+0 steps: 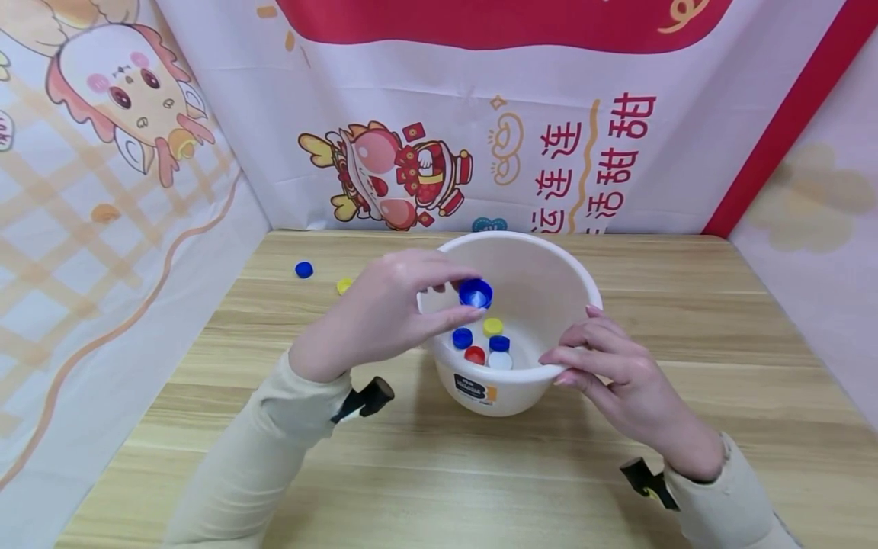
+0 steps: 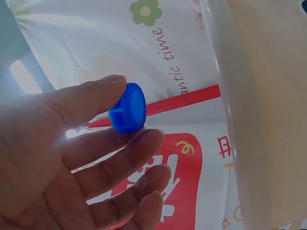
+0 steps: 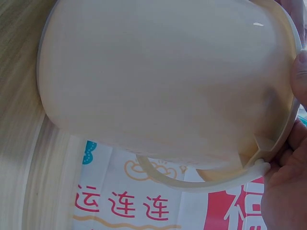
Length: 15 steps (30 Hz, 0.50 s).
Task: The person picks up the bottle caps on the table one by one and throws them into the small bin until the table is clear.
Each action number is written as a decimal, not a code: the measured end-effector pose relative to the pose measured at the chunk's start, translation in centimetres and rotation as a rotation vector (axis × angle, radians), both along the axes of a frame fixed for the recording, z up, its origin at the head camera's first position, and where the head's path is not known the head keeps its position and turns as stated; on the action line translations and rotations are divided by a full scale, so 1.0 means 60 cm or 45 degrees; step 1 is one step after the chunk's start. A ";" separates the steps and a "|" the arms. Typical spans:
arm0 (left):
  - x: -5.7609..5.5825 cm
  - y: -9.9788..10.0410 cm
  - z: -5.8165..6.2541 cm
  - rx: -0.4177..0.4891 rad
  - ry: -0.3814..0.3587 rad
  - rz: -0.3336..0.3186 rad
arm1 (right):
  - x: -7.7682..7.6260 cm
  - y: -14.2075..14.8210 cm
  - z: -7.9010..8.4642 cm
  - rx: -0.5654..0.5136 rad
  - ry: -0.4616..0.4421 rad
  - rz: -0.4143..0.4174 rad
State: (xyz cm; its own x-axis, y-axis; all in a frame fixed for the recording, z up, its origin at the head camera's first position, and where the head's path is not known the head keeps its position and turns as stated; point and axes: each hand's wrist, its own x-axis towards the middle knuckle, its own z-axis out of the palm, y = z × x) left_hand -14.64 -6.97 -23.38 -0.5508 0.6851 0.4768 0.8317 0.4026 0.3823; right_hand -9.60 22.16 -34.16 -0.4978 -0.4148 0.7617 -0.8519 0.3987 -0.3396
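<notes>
My left hand (image 1: 391, 309) is over the left part of a white plastic bucket (image 1: 521, 395). Between its thumb and fingers it pinches a blue bottle cap (image 1: 475, 293), hollow side showing; the left wrist view has the same blue cap (image 2: 128, 109) from the side, the other fingers loosely bent. With my right hand (image 1: 620, 374) I grip the bucket's near right rim. Inside, toward the near side, lie a yellow cap (image 1: 492, 328), a red cap (image 1: 474, 355), a white cap (image 1: 500, 361) and two blue caps, one (image 1: 463, 338) left of the other (image 1: 499, 344).
On the wooden table (image 1: 693, 320), another blue cap (image 1: 304, 270) and a yellow cap (image 1: 345, 286) lie left of the bucket, the yellow one close to my left forearm. Printed cloth (image 1: 261, 114) closes off the back and sides. The bucket's handle (image 3: 192, 185) hangs on its outside.
</notes>
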 end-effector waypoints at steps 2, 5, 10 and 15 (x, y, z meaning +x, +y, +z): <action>-0.004 0.002 0.001 -0.009 -0.021 0.012 | 0.000 0.000 0.000 0.001 -0.001 0.000; -0.007 0.003 0.002 -0.012 -0.045 0.030 | 0.000 0.000 0.000 0.003 -0.008 -0.002; -0.011 0.006 0.004 0.001 -0.030 0.032 | 0.000 0.001 -0.001 0.004 -0.014 -0.002; -0.013 0.008 0.005 0.024 0.005 0.016 | -0.001 0.001 -0.001 0.008 -0.015 -0.006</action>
State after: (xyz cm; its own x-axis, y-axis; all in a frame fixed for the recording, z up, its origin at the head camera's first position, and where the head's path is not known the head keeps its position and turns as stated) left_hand -15.45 -6.52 -23.09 -0.5572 0.6691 0.4918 0.8283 0.4054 0.3868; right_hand -9.64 22.24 -34.23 -0.5085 -0.4172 0.7532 -0.8461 0.4047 -0.3470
